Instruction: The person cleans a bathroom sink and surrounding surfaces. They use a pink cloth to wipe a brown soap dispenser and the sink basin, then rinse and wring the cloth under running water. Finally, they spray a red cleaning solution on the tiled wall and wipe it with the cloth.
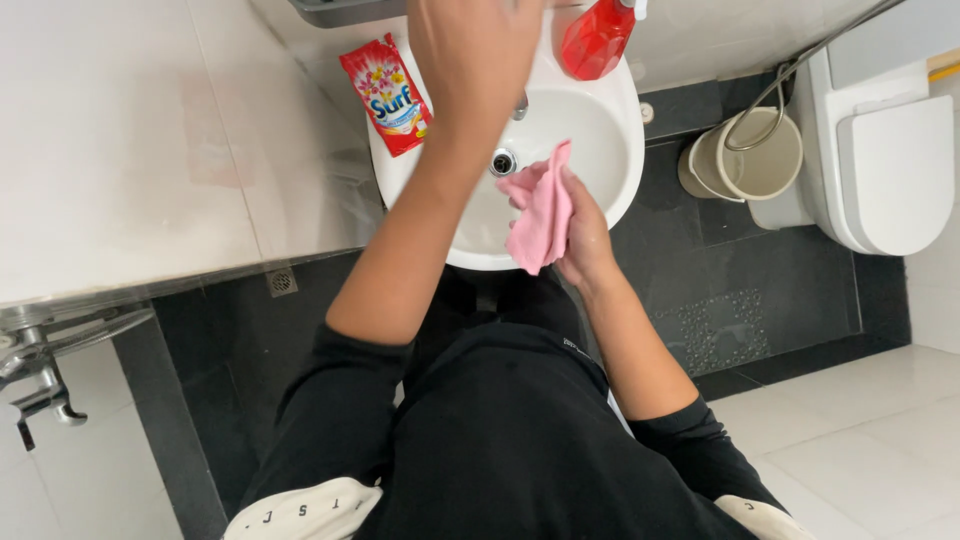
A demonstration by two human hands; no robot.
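Note:
I look straight down on a white washbasin (pixel 615 150) with a metal drain (pixel 503 161). My right hand (pixel 585 240) grips a pink cloth (pixel 542 212) that hangs over the basin's front half. My left hand (pixel 470 55) is raised over the back of the basin near the tap (pixel 521 104), seen from its back; its fingers run out of the top of the view. A red spray bottle (pixel 596 38) stands at the back right of the basin, just right of my left hand. Whether that hand touches anything is hidden.
A red detergent sachet (pixel 386 92) lies on the basin's left rim. A beige bin (pixel 745 155) with a metal hose looped over it stands right of the basin, beside a white toilet (pixel 885 150). A floor drain (pixel 282 281) sits in the dark tiles at left.

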